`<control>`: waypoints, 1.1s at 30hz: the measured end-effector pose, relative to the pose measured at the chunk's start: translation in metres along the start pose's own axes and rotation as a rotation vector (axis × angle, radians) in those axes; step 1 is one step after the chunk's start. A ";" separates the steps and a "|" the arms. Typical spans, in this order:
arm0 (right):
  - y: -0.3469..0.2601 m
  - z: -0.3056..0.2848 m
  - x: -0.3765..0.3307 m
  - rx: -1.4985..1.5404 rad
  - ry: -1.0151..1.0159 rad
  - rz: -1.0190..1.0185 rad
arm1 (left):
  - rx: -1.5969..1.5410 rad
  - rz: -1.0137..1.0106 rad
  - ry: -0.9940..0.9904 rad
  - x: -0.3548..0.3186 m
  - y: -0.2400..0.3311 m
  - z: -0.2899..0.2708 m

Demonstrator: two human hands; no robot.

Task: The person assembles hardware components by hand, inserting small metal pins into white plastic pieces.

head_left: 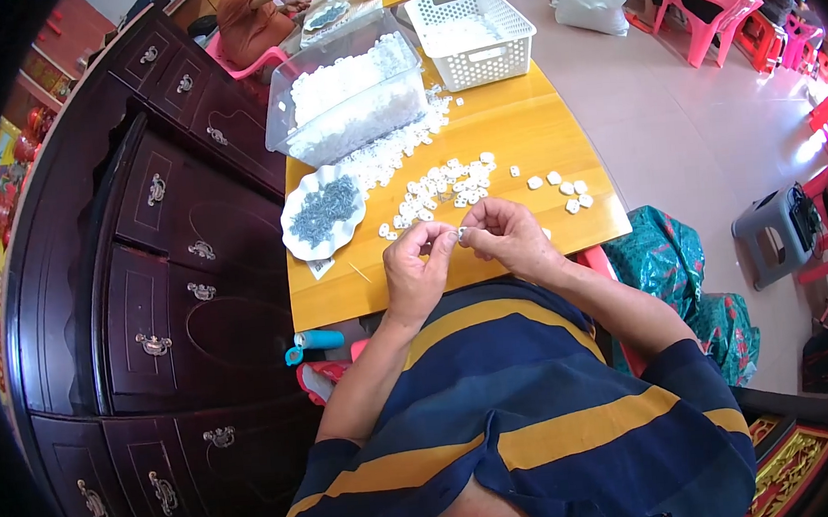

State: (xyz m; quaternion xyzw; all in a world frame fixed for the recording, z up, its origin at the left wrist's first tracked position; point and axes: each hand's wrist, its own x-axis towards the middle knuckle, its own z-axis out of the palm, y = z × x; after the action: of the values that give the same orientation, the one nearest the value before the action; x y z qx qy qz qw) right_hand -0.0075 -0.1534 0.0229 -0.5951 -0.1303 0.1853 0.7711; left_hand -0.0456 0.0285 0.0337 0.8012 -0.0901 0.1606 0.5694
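The small white piece (pixel 462 233) sits between the fingertips of both hands, just above the near part of a yellow wooden table (pixel 340 302). The left hand (pixel 417 270) is partly closed, thumb and forefinger pinching at the piece's left side, the other fingers curled in. The right hand (pixel 512 242) grips it from the other side with thumb and bent forefinger. The fingertips cover most of it, so its full shape, and whether a pin is in it, cannot be told.

A thin stick (pixel 360 272) lies left of the left hand. Just past the hands spreads a heap of white pieces (pixel 443 187), its near edge partly hidden by them. To its left, a scalloped white dish (pixel 292 230) holds dark, slender bits, too small to make out singly. Beyond stand a clear tub (pixel 353 145) and a white basket (pixel 487 68). Farther off, a co-worker (pixel 254 34) is cut off by the upper edge.
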 end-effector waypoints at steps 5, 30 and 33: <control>0.004 -0.002 0.001 0.053 0.013 -0.021 | -0.018 -0.037 -0.006 0.002 0.002 0.004; 0.004 -0.032 0.012 0.123 0.063 0.021 | 0.620 0.136 -0.117 -0.001 -0.045 -0.028; 0.006 -0.029 0.014 0.133 0.052 0.019 | 0.678 0.160 -0.136 0.001 -0.045 -0.032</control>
State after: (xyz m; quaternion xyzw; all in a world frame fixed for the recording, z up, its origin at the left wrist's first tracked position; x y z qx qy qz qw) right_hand 0.0166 -0.1710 0.0094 -0.5484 -0.0921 0.1853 0.8102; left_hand -0.0351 0.0732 0.0038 0.9438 -0.1318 0.1719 0.2496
